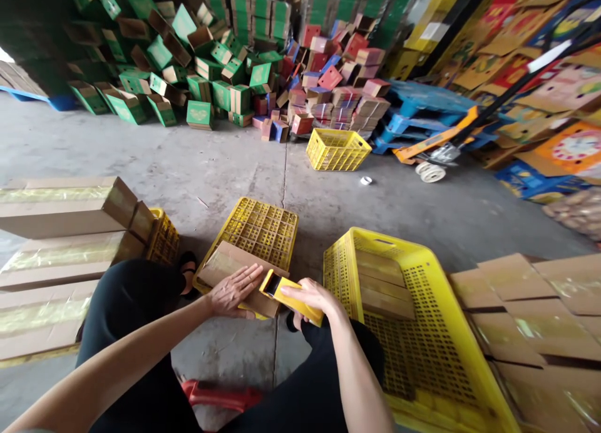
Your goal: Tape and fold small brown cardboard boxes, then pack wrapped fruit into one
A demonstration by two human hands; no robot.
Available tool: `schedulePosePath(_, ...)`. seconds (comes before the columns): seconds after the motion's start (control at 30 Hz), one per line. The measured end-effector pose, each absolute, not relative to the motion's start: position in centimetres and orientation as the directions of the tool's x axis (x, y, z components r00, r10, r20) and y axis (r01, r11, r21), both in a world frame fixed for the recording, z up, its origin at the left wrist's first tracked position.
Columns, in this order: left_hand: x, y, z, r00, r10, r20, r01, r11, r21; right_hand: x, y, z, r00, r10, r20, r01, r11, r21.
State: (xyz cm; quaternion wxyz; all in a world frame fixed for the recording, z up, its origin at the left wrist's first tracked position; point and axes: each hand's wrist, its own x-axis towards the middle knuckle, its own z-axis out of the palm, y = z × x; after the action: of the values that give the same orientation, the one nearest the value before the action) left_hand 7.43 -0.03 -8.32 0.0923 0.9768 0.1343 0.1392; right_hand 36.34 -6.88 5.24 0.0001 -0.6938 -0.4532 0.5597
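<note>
Carton (220, 264) beneath left grip (233, 290), dispenser (286, 295) inside right grip (315, 295)

No lettering can be read anywhere in the view. The green cartons (199, 112) in the heap carry pale printed marks, too small and blurred to make out. The pink and red cartons (328, 98) beside them show print that is equally illegible. At the right edge an orange carton (570, 148) bears a round, clock-like dial, but its figures are smeared. The yellow cartons (516, 26) stacked above it have coloured print that cannot be deciphered.
</note>
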Motion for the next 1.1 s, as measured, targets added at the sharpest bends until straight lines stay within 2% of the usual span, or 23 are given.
schedulePosePath(0.27, 8.8, -0.7, -8.6, 0.931, 0.283, 0.229, 0.228, -0.944, 0.241, 36.3, -6.8, 5.0, -0.038, 0.620, -0.784, 0.612, -0.606, -0.509)
schedulePosePath(0.47, 8.5, -0.4, -8.7, 0.935, 0.287, 0.207, 0.240, -0.944, 0.224, 37.9, -7.6, 4.4, -0.108, 0.608, -0.787, 0.578, -0.606, -0.547)
schedulePosePath(0.6, 8.7, -0.4, -9.0, 0.940, 0.277, 0.197, 0.236, -0.949, 0.209, 39.4, -8.5, 4.5, -0.074, 0.600, -0.797, 0.571, -0.630, -0.527)
schedulePosePath(0.9, 5.3, 1.2, -8.9, 0.948, 0.231, 0.221, 0.169, -0.949, 0.264, 37.1, -8.8, 4.0, -0.143, 0.617, -0.774, 0.521, -0.618, -0.589)
schedulePosePath(1.1, 5.1, 0.2, -7.7, 0.953, 0.250, 0.172, 0.216, -0.957, 0.194, 35.7, -8.5, 4.2, -0.131, 0.627, -0.768, 0.529, -0.611, -0.589)
